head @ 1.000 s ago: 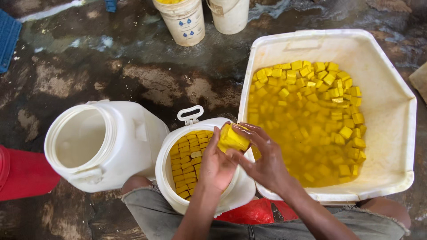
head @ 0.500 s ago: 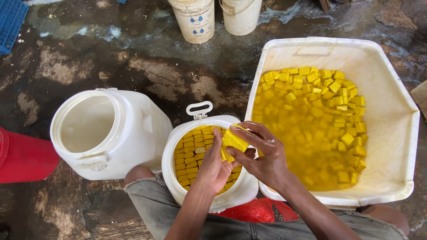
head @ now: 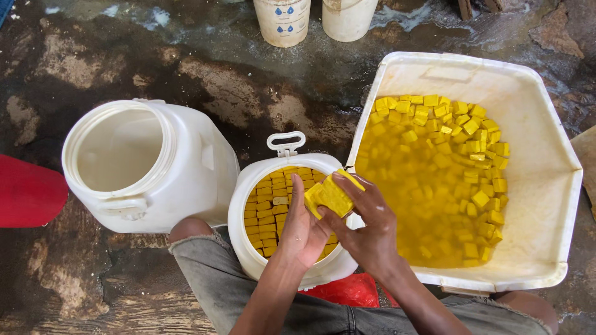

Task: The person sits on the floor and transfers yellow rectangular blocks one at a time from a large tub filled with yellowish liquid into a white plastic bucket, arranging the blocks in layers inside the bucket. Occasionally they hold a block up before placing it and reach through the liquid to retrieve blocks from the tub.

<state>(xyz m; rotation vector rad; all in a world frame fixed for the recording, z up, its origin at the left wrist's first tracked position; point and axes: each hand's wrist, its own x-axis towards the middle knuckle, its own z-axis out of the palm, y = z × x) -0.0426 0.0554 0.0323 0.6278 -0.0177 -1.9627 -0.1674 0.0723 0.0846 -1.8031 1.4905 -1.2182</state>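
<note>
My left hand (head: 302,229) and my right hand (head: 367,226) together hold a stack of yellow cubes (head: 330,193) over the mouth of a small white jar (head: 248,248). The left palm is flat against the stack's side, and the right fingers wrap over it. Inside the jar, yellow cubes (head: 267,205) lie packed in neat rows. To the right stands a large white tub (head: 540,186) with many loose yellow cubes (head: 434,167) floating in yellow liquid.
A big empty white jar (head: 143,161) stands at the left, with a red object (head: 28,192) beside it. Two pale buckets (head: 282,18) stand at the top on wet, stained ground. My knees frame the small jar; something red (head: 344,290) lies under it.
My head view has shifted, so everything sits slightly lower and to the right. Both hands stay on the stack of cubes above the small jar, turning it a little.
</note>
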